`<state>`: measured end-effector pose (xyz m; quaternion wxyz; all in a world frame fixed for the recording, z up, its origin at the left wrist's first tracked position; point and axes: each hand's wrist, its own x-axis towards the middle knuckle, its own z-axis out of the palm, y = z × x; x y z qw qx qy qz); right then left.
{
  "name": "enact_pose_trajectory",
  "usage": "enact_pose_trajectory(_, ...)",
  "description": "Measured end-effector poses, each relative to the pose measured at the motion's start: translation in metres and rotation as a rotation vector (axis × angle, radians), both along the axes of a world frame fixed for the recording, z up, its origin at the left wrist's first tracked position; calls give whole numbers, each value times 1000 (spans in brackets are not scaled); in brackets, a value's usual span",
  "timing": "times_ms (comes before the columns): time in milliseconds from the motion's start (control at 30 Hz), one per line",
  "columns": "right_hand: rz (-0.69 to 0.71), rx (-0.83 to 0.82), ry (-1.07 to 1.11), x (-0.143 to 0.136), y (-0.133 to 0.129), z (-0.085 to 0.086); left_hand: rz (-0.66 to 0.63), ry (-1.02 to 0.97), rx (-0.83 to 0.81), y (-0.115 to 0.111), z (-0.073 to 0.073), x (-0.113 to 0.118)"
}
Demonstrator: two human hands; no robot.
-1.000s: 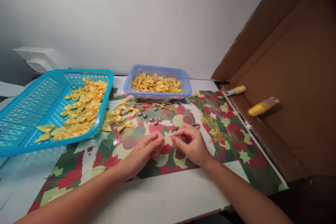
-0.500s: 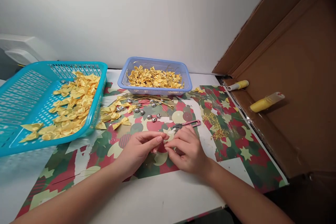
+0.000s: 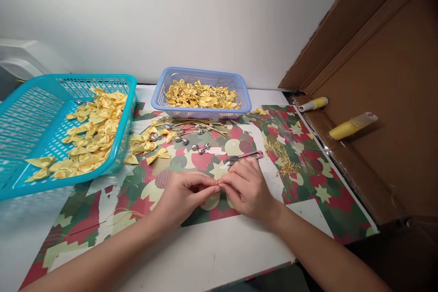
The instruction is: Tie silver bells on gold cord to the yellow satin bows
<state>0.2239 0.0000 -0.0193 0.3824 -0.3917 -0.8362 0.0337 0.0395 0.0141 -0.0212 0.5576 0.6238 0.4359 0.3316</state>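
My left hand (image 3: 186,194) and my right hand (image 3: 248,189) meet fingertip to fingertip over the patterned sheet. Both are closed in a pinch, and whatever lies between the fingertips is too small to make out. Just beyond my right hand lies a pair of pink-handled snips (image 3: 253,154). Silver bells (image 3: 201,149) are scattered ahead of the hands. Behind them, gold cords (image 3: 191,122) lie in a loose bundle. Several yellow bows (image 3: 159,155) rest on the sheet to the left of the bells.
A turquoise basket (image 3: 130,114) of yellow bows stands at the left. At the back is a blue basket (image 3: 201,113) of bows with gold cords. Gold cord scraps (image 3: 286,164) lie at the right, near a cardboard panel (image 3: 386,77) with two yellow-wrapped tubes (image 3: 352,127).
My fingertips have come together from slightly apart. The view has shifted a little. A thin, pale strand now shows beside my left forearm.
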Motion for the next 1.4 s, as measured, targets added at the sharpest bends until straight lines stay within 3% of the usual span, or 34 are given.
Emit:
enact_pose_trajectory(100,-10,-108,91,-1,0,-1,-11,-8,34,-1,1,0)
enact_pose_trajectory(200,-3,-333,256,0,2,1,-2,-57,-57,-1,4,-2)
enact_pose_trajectory(300,95,-529,283,2,4,5,-16,-106,-146,0,6,-4)
enact_pose_trajectory(400,180,-621,254,4,5,8,-35,-116,-166,1,7,-6)
enact_pose_trajectory(667,176,-622,299,3,6,3,-47,-136,-183,2,9,-6)
enact_pose_trajectory(1000,85,-548,253,-2,4,2,58,-56,-228,-1,7,-2)
enact_pose_trajectory(1233,55,-534,242,-3,3,-1,161,-188,-194,-2,6,0)
enact_pose_trajectory(1400,43,-528,241,-3,3,0,137,-70,-143,-2,6,0)
